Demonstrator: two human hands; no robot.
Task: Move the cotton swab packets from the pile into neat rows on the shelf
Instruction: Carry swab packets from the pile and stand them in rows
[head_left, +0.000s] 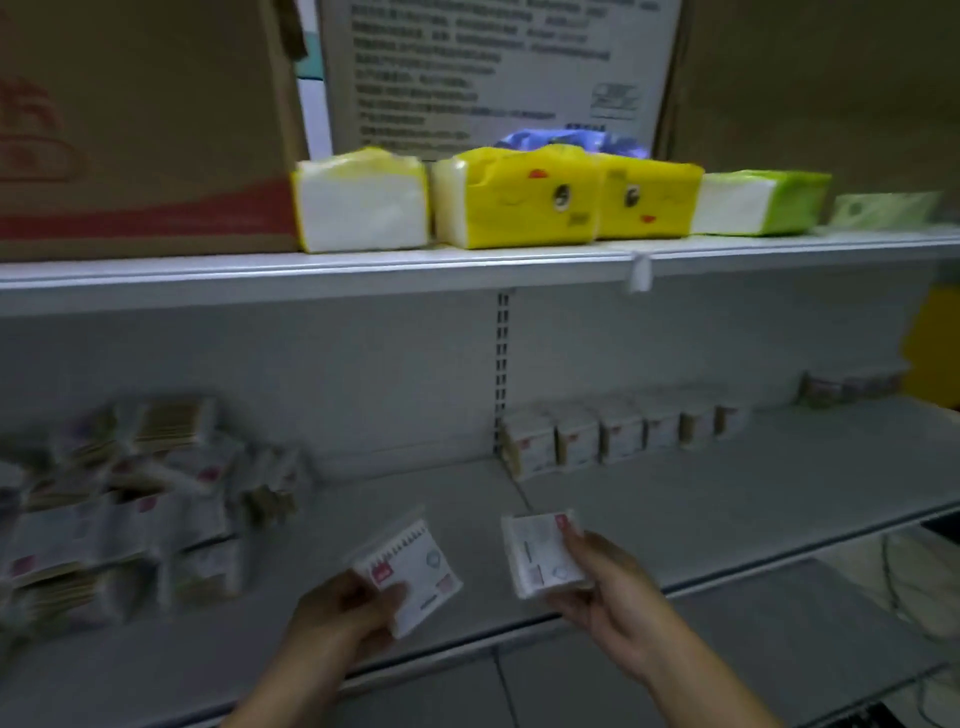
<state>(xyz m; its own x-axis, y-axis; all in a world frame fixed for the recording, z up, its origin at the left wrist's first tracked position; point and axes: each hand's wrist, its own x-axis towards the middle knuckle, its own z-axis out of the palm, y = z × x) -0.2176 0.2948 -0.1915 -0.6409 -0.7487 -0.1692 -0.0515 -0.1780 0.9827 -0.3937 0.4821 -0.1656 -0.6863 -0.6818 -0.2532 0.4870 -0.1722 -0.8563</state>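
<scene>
A jumbled pile of cotton swab packets (119, 499) lies on the left of the white shelf (727, 509). Against the back panel to the right stands a neat row of upright packets (618, 434). My left hand (345, 610) grips one white packet (410, 569) by its lower edge, over the shelf's front middle. My right hand (597, 587) holds a second white packet (540, 553) just to the right, thumb on its face. Both packets hang above the shelf surface, apart from each other.
The upper shelf (467, 270) carries yellow tissue packs (545, 200), a green pack (763, 202) and a cardboard box (140, 130). A few more packets (847, 387) stand at the far right. A slotted upright (502, 364) divides the back panel.
</scene>
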